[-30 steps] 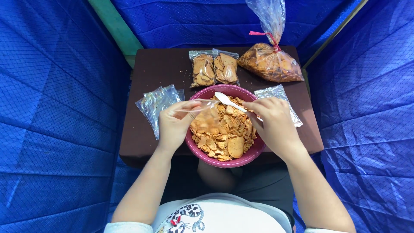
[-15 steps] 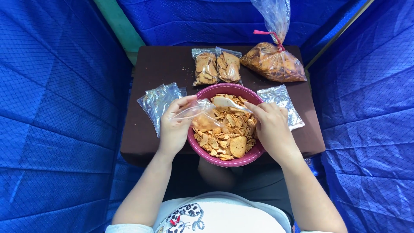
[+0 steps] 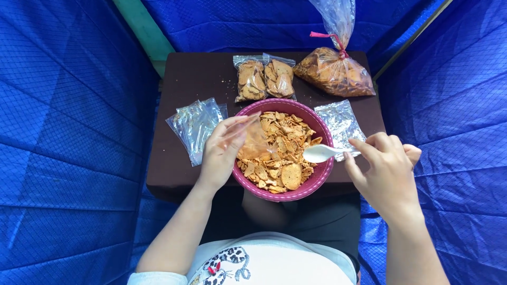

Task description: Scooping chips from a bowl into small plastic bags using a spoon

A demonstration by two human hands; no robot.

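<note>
- Our left hand [image 3: 222, 153] pinches the small clear bag [image 3: 252, 140] over the pink bowl [image 3: 317, 182], at its 9 o'clock rim.
- Our right hand [image 3: 385, 169] grips the white spoon [image 3: 322, 153], its long axis pointing toward 9 o'clock at the bag, at the bowl's 3 o'clock rim.

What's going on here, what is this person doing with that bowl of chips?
A person sits at a small dark table with a pink bowl of orange-brown chips. The left hand holds a small clear bag, partly filled, over the bowl. The right hand holds a white spoon at the bowl's right rim. Two filled small bags and a large tied bag of chips lie behind the bowl, and stacks of empty clear bags lie on both sides.
</note>
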